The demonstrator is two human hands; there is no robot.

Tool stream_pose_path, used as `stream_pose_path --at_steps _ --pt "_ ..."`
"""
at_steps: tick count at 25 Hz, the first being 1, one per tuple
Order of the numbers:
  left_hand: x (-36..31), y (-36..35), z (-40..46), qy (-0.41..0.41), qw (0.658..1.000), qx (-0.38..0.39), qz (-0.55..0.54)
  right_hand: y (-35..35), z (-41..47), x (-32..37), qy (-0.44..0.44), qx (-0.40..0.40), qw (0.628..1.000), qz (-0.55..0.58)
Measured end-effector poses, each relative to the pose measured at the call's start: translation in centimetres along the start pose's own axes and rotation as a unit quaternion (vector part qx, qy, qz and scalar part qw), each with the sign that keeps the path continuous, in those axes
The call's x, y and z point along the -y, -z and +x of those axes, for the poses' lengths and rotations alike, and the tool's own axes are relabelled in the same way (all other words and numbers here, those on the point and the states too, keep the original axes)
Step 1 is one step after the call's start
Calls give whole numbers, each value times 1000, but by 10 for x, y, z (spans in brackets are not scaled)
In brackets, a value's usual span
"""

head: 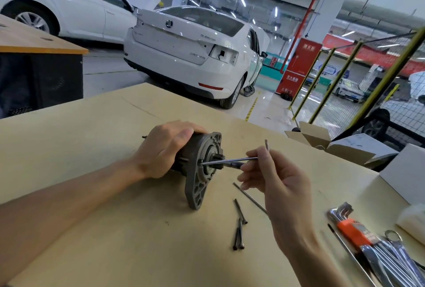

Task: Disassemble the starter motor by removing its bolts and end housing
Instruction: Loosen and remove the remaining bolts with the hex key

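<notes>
On the bench — starter motor [197, 167] lying sideways (end housing [202, 171] rightward).

Two bare forearms, sleeveless to the frame edge, no gloves.

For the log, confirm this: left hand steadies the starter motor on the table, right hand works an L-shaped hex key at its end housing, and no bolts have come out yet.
The last part is wrong. The head view shows removed bolts lying loose on the table beside the end housing. The rest stands: the left hand steadies the starter motor, and the right hand works the L-shaped hex key.
</notes>
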State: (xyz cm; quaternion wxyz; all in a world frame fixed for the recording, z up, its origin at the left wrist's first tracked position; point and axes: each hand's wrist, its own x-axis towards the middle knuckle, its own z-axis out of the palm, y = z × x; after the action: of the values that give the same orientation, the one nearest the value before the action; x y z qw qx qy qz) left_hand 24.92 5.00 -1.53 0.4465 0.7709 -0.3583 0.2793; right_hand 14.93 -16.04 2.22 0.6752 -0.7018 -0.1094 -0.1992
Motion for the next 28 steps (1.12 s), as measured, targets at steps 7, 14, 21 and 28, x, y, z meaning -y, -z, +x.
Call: stream_pose_path --at_steps 7,14,21,28 --pt "-8 1 1 -78 988 20 134 -10 -10 -8 -40 -38 997 51" --pt "-22 -12 -7 -155 972 44 168 -12 -29 -15 49 -25 998 -42" --pt "-25 -16 -7 -141 987 44 69 -4 -24 -16 114 47 982 -143" --pt "-27 -13 -5 -124 986 80 79 2 -17 -31 241 36 939 -241"
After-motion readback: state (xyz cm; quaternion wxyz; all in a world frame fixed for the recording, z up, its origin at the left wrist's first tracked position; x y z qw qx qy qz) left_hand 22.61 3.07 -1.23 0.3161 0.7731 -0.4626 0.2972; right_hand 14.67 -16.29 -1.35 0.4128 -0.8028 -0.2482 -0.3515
